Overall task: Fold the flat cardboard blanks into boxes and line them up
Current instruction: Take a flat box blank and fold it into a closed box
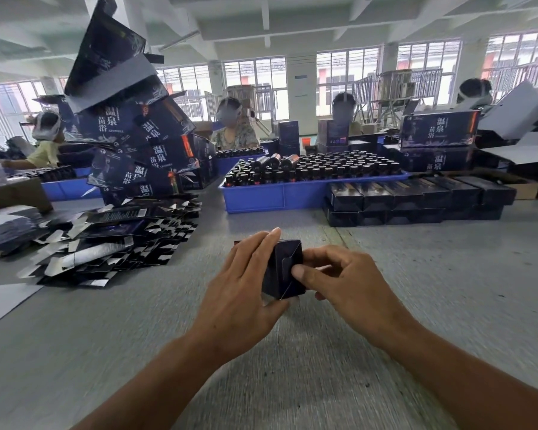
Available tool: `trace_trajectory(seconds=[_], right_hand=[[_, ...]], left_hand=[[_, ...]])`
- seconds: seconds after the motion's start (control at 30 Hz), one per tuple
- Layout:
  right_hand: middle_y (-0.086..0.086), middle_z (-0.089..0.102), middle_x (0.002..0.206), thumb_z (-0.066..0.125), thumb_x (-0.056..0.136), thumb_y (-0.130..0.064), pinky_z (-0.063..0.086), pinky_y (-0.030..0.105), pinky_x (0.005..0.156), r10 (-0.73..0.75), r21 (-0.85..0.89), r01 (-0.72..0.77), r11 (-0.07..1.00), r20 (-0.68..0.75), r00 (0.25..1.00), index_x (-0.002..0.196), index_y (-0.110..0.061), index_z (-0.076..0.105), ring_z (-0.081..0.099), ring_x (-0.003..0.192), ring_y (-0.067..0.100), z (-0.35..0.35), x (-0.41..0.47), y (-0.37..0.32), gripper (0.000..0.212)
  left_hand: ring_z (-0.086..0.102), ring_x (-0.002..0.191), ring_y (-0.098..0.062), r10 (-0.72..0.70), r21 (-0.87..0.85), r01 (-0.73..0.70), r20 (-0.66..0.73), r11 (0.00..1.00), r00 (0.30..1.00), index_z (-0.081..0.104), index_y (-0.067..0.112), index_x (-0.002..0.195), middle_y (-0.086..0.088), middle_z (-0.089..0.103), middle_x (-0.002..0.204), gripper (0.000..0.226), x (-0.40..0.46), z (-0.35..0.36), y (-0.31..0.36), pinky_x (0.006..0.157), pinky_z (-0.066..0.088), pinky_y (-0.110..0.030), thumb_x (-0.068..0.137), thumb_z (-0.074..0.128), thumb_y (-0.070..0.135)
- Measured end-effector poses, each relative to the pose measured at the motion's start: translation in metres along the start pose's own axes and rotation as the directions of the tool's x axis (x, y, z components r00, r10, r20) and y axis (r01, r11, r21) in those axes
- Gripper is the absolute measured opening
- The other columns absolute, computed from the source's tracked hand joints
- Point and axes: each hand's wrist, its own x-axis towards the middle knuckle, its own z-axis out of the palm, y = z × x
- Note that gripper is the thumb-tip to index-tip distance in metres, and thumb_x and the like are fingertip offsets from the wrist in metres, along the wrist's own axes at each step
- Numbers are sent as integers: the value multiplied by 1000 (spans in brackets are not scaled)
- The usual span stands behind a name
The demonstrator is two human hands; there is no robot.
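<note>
Mid-fold: box [281,270] held just above the desk [416,274] near its middle, left hand [243,287] wrapped round the side, right hand [339,274] pinching the end flap. Next, probably: tuck that flap shut, then set down beside the row [416,193] by the far edge. Blanks [106,243] heaped at far left.

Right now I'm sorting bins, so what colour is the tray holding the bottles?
Blue: the tray shows best in the head view.
</note>
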Motion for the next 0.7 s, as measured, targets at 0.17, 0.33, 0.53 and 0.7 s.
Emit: trace_trajectory(seconds=[0.17,0.33,0.53,0.7], right_hand=[[-32,69,92,72,89,-27,51,7,69,4,29,-3,1000,-25,1000,96,-40,66,68,85,-7,5,-2,-2,17],[-30,70,89,73,89,-26,50,7,68,-6,-14,5,1000,-73,997,93,-37,69,68,83,-7,6,-3,-4,12],[-15,72,84,74,88,-29,52,10,69,-5,-125,-15,992,-154,988,97,-27,73,67,82,-5,8,-3,-5,10],[-15,72,86,74,88,-30,53,11,71,-19,-163,-8,987,-167,986,99,-27,73,67,83,-5,9,-4,-6,11]], left_hand=[[41,132,-10,-22,-33,22,-14,999,1000,33,22,148,3,46,146,88,3,-4,5,103,23,-12,75,73,49],[40,132,-8,-25,-37,25,-2,999,1000,40,20,146,4,50,143,86,4,-7,9,102,22,-8,73,69,55],[39,132,-7,-2,-24,2,6,1000,1000,42,18,146,5,50,143,85,5,-10,12,101,21,0,74,70,54],[40,132,-8,10,-16,-10,-5,1000,1000,44,16,145,3,51,143,84,5,-9,12,102,21,-3,75,71,53]])
